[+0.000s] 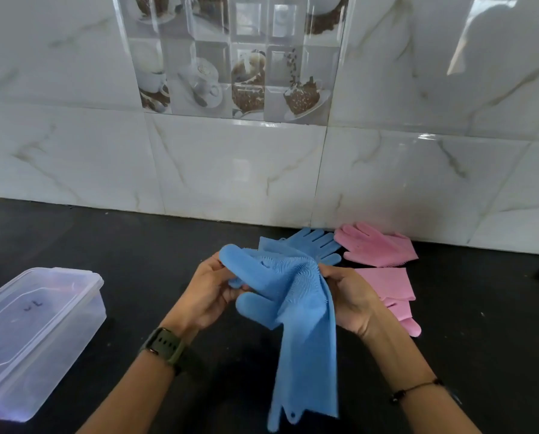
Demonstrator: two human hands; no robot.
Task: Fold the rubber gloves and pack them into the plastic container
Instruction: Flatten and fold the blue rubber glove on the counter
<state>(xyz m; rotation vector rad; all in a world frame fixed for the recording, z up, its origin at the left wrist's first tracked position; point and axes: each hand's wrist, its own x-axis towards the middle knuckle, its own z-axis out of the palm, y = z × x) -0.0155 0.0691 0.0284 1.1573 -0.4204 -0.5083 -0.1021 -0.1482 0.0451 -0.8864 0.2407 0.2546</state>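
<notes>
Blue bristly rubber glove (293, 308) hangs cuff-down off the table, second blue glove (312, 244) flat by the wall, two pink gloves to its right, one (376, 245) by the wall, one (393, 292) nearer, clear lidded plastic container (33, 336) far left.

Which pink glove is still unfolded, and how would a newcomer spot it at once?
Start at the marble-tiled wall behind the black counter. At its foot, right of the flat blue glove, lies the pink glove. Unlike the other pink glove nearer the person, its fingers are spread flat.
</notes>
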